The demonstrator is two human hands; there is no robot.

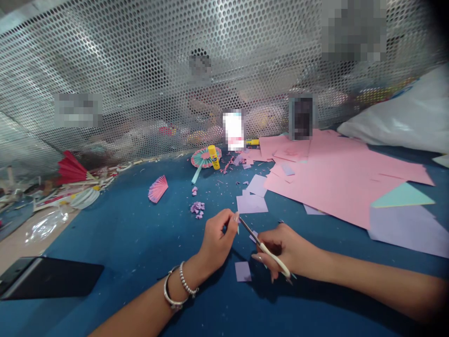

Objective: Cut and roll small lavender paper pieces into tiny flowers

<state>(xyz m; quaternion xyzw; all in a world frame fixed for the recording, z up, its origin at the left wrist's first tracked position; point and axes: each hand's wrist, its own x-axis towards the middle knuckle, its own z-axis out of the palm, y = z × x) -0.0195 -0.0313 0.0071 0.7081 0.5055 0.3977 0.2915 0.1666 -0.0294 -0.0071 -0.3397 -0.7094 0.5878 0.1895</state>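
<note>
My right hand (284, 250) is closed around the white-handled scissors (270, 257), whose blades point up and left. Their tips reach the fingertips of my left hand (219, 236), which are pinched together; whatever lies in the pinch is too small to make out. Below the blades a small purple paper square (243, 271) lies flat on the blue table (140, 262). Another purple scrap (253, 236) shows partly behind the scissors. Beyond my left hand sits a small heap of purple paper bits (198, 209).
Large pink sheets (329, 178) and purple sheets (407, 229) spread to the right. A yellow glue stick (213, 157) stands by a round folded-paper fan (199, 159). A pink folded fan (158, 189) lies left. A dark phone (56, 278) rests near left; a lit screen (234, 130) leans against the perforated metal panel (140, 84).
</note>
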